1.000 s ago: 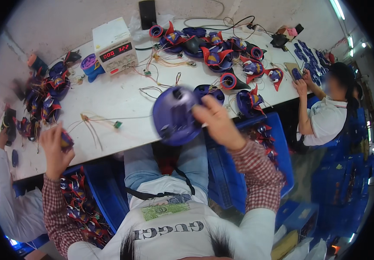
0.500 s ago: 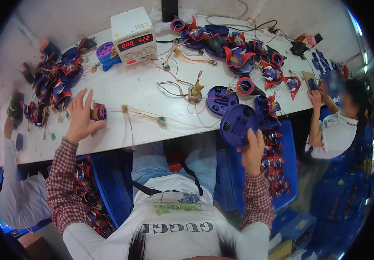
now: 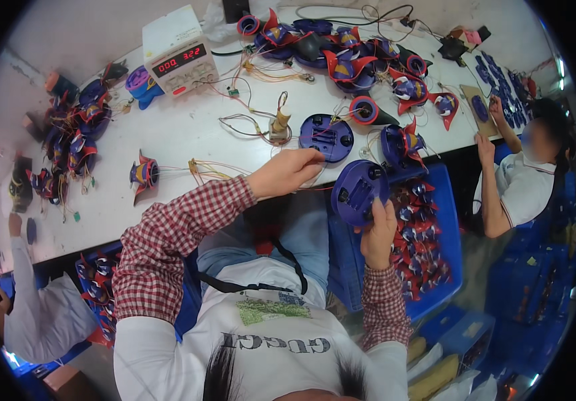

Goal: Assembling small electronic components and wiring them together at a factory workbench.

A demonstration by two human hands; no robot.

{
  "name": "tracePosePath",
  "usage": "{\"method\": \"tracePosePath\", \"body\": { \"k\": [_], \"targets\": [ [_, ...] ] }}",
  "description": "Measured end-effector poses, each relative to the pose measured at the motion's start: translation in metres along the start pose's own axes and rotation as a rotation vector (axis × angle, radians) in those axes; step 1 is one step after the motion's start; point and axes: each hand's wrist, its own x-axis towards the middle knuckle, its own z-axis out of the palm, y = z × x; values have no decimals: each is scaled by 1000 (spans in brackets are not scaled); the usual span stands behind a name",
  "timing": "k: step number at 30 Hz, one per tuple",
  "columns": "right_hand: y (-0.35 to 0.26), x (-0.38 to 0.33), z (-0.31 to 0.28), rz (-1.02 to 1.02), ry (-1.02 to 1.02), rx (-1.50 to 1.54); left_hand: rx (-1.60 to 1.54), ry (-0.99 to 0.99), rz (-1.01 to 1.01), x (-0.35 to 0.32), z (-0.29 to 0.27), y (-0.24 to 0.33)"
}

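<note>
My right hand (image 3: 378, 234) grips a round purple plastic base (image 3: 360, 194) by its lower right rim, over the table's front edge. The base's inner side, with slots and black parts, is turned up. My left hand (image 3: 289, 171) is closed, fingertips together, at the near left rim of a second round purple base (image 3: 326, 138) lying on the table. Whatever is between these fingertips is too small to make out. A red-and-purple toy part (image 3: 144, 174) lies to the left, with thin wires (image 3: 211, 168) running right from it toward my left forearm.
A white power supply (image 3: 179, 53) with a lit display stands at the back. Wired toy parts are heaped at the left (image 3: 81, 144) and back right (image 3: 348, 57). A blue bin (image 3: 445, 234) of red parts sits below the table. A co-worker (image 3: 518, 174) sits at the right; another person's arm (image 3: 22, 267) is at the left.
My left hand has left the red-and-purple toy part and crossed right to the base lying on the table. My right hand still holds its base. The whole view has shifted slightly.
</note>
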Motion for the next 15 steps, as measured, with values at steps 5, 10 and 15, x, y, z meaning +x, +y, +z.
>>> {"method": "tracePosePath", "body": {
  "k": [5, 10, 15],
  "targets": [
    [5, 3, 4, 27, 28, 77, -152, -257, -205, 18, -8, 14],
    [16, 13, -3, -53, 29, -60, -304, -238, -157, 14, -10, 9],
    [14, 29, 6, -106, 7, -262, -562, -115, -117, 9, -16, 7]
  ]
}}
